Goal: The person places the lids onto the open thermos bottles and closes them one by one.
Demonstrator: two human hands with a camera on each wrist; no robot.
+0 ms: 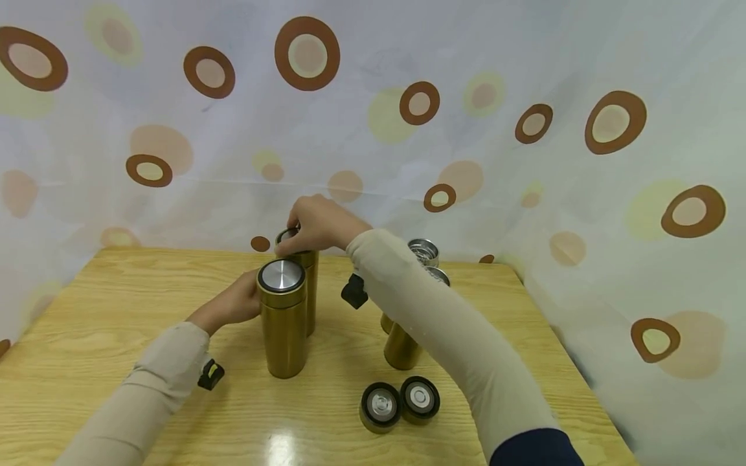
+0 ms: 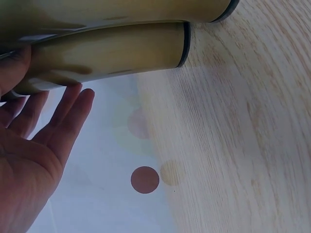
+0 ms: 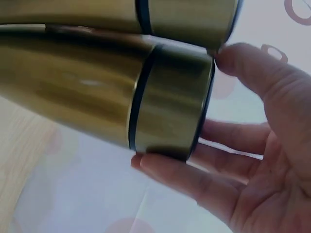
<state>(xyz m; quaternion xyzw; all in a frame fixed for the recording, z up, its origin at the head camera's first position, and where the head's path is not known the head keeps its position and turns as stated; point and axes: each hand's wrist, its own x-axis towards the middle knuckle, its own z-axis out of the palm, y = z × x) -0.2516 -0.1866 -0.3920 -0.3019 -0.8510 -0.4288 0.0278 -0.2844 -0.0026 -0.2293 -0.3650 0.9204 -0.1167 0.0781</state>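
Note:
Two tall gold thermos bottles stand close together on the table, one in front of the other. The front thermos has a lid with a brushed silver top. Behind it, the rear thermos is partly hidden. My left hand holds the rear thermos, thumb on one side and fingertips on the other; part of this hand is hidden by the front thermos. From above, my right hand grips the rear thermos's lid, its thumb and fingers on opposite sides of the rim.
Two uncapped gold thermos bottles, one nearer and one farther back, stand partly hidden behind my right sleeve. Two round lids lie underside up, a left lid and a right lid. A patterned cloth hangs behind the wooden table.

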